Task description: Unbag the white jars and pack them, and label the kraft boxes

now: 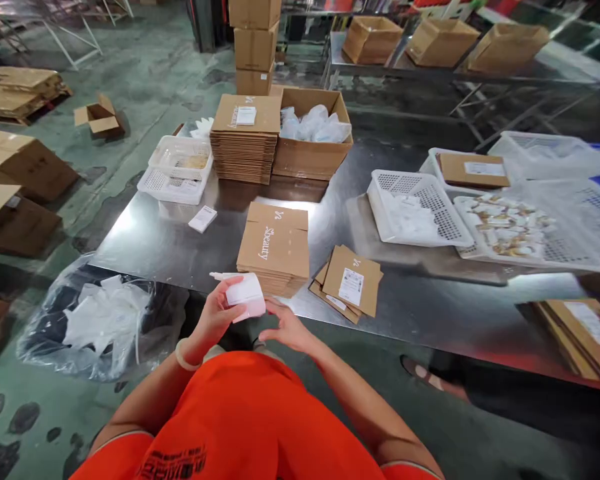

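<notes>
The left hand (pixel 215 321) grips a curled white label strip (pixel 246 292) between thumb and fingers, above the table's near edge. The right hand (pixel 289 327) is partly open, fingers loosely spread at the strip's right end; contact cannot be determined. Directly beyond the strip, a stack of flat cardboard mailers (pixel 275 243) rests on the metal table (pixel 180 250). Labelled mailers (pixel 351 283) lie fanned to its right. A plastic-lined bin (pixel 35 340) stands left, containing white sheets (pixel 107 317).

stained green floor (pixel 150 73); shiny metal table (pixel 425 300) reflecting light
</notes>
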Available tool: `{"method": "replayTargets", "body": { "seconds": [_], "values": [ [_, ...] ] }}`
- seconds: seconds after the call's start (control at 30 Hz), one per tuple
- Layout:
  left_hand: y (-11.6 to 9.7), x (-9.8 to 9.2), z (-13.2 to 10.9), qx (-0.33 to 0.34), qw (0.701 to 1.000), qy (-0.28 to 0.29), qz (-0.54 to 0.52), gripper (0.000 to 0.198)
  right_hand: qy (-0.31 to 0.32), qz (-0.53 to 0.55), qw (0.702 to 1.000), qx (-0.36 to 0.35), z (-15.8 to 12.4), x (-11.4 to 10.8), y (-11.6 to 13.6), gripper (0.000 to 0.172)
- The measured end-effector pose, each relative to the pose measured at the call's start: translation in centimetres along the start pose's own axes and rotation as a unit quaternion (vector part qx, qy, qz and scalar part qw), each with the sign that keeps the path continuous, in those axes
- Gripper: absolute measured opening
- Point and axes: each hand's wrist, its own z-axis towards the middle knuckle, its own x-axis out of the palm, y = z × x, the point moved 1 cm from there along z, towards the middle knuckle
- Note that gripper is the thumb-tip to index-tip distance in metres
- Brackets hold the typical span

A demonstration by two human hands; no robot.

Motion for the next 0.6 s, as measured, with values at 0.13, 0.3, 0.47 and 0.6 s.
{"method": "replayTargets", "body": {
  "seconds": [0.13,0.3,0.47,0.6],
  "values": [
    [-0.6,-2.7,1.7,0.020,0.986,-0.144,-0.085,0.082,0.036,0.105,0.992,0.066,0.9,5.5,-0.6,0.041],
    [1.5,-3.9,0.9,-0.063,0.973,-0.174,-0.136,0.092,-0.041,0.179,0.979,0.088,1.1,4.9,0.7,0.043],
    [3.6,-1.7,-1.8,-0.056,0.998,-0.004,-0.027,0.079,-0.046,0.156,0.982,0.096,2.0,4.0,2.4,0.031],
    [3.7,-0.5,-0.9,-0.045,0.997,-0.023,0.050,0.057,-0.083,0.092,0.989,0.078,1.6,3.2,2.4,0.023]
  ]
}}
